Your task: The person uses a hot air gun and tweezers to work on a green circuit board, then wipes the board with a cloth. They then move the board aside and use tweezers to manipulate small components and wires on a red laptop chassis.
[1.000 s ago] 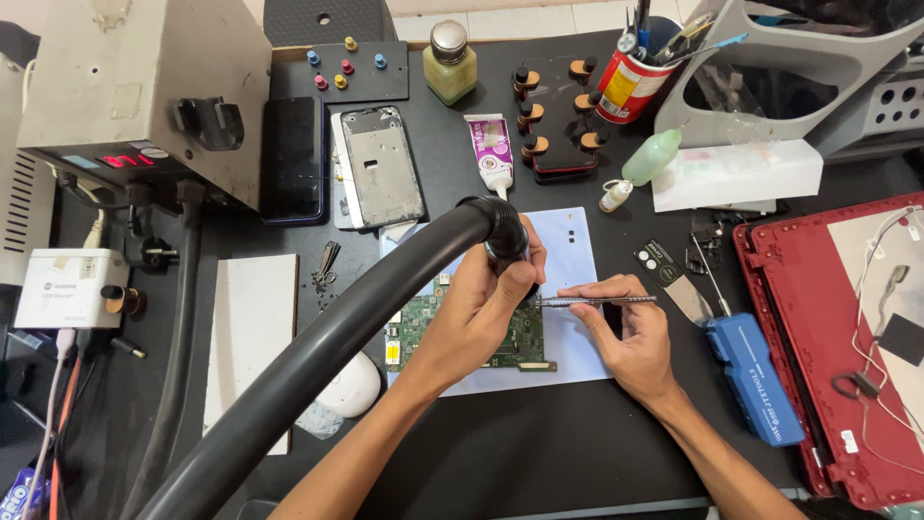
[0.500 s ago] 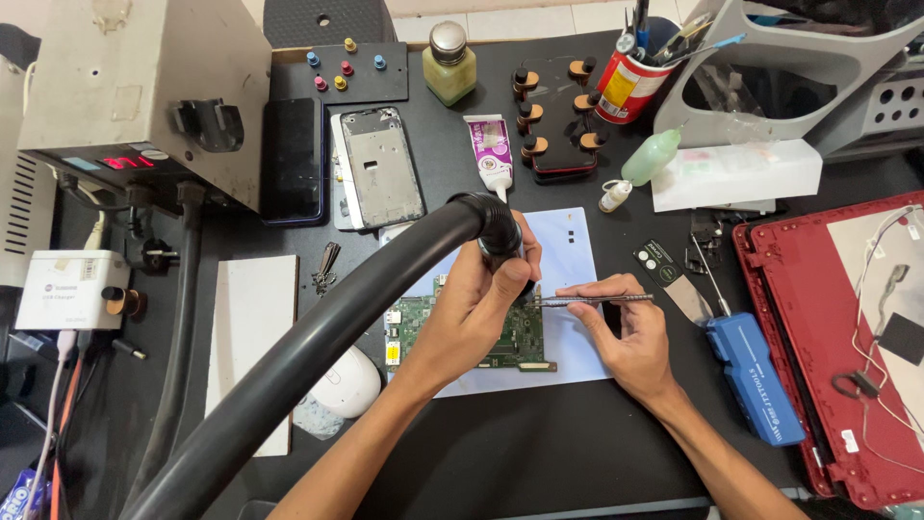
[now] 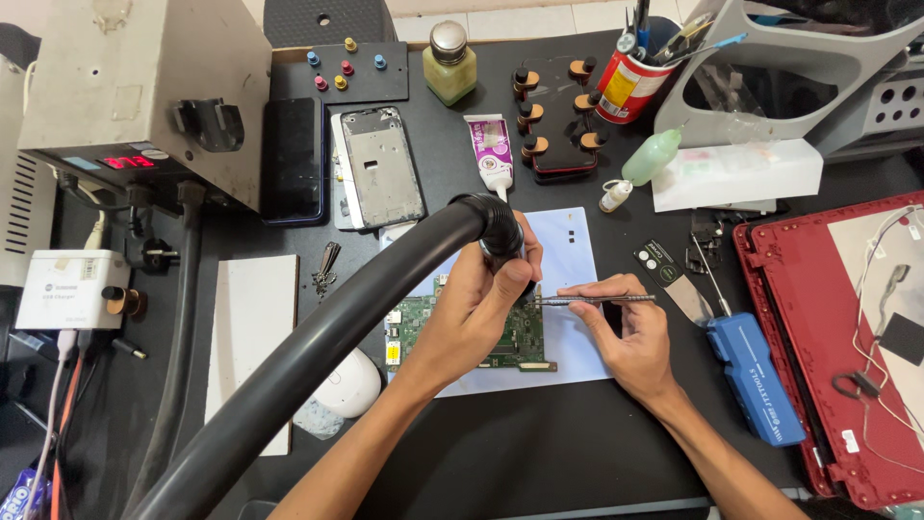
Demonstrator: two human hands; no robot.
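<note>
We see the left hand [image 3: 476, 308] wrapped around the nozzle end of a thick black hot-air hose [image 3: 318, 347], fingers closed on it, aiming it down at a green circuit board [image 3: 510, 337]. The board lies on a pale blue mat [image 3: 568, 260] at mid-bench. The right hand [image 3: 626, 337] pinches metal tweezers [image 3: 592, 300], tips touching the board's right edge under the nozzle.
</note>
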